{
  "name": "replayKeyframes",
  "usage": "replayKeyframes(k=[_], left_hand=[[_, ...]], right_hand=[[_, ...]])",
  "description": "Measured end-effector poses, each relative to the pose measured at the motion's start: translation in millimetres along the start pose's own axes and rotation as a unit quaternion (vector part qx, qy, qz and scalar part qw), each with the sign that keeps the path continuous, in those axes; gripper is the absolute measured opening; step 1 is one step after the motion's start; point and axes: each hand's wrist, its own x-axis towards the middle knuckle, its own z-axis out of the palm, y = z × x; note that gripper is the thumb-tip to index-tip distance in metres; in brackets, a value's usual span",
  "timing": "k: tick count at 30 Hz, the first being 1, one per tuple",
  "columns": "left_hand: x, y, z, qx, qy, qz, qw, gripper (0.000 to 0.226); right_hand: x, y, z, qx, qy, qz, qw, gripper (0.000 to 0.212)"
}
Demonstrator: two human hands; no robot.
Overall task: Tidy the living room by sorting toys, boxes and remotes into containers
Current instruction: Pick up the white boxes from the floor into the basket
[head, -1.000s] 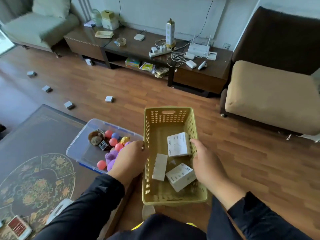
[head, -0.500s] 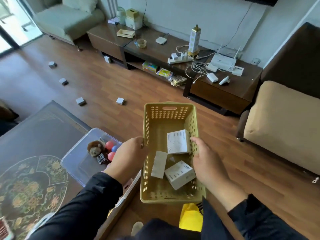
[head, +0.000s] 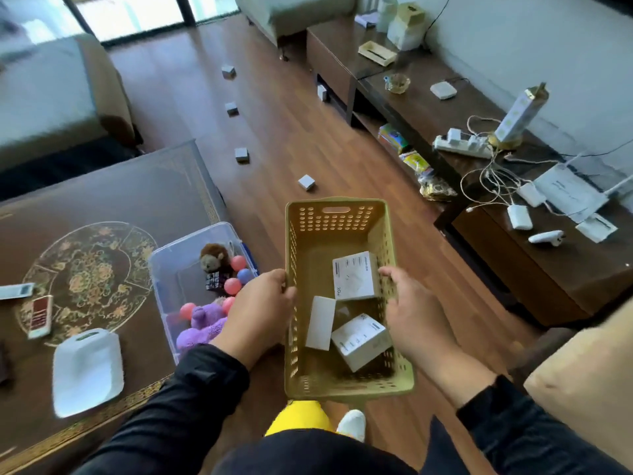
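My left hand (head: 260,311) grips the left wall of the yellow basket (head: 342,231), fingers curled over its rim, and my right hand (head: 412,313) grips the right wall, thumb hooked inside. I hold the basket between them above the wooden floor (head: 308,138), clear of any surface. Inside it lie three white boxes: one box (head: 354,275) flat against the right wall just beside my right thumb, a narrow box (head: 320,322) standing on its side near the middle, and a tilted box (head: 359,339) toward the near right corner. Just beside my left hand, at the right edge of the bench (head: 120,186), sits a clear plastic bin (head: 178,255) holding a brown plush toy (head: 214,257), a puzzle cube (head: 215,281), several pink and blue balls (head: 238,262) and a purple plush (head: 203,323). Further left on the bench lie a white container (head: 87,370) near the front edge and two remotes (head: 41,315) toward the left edge. On the floor beyond the basket, four small grey boxes (head: 306,182) are scattered in a line well apart from one another. Along the wall at right, a low cabinet (head: 548,269) carries a power strip (head: 462,144), tangled cables (head: 489,180) and a white router (head: 568,192).
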Motion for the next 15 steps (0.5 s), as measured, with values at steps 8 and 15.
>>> replayKeyframes(k=[8,15], left_hand=[[62,30,-25,-0.022,0.042,-0.034,0.998,0.024],[116,78,-42,-0.01,0.05,-0.021,0.998,0.028]], right_hand=[[83,-23,-14,0.001,-0.013,-0.048,0.999,0.05],[142,-27,-37,0.007,0.032,-0.043,0.999,0.05]])
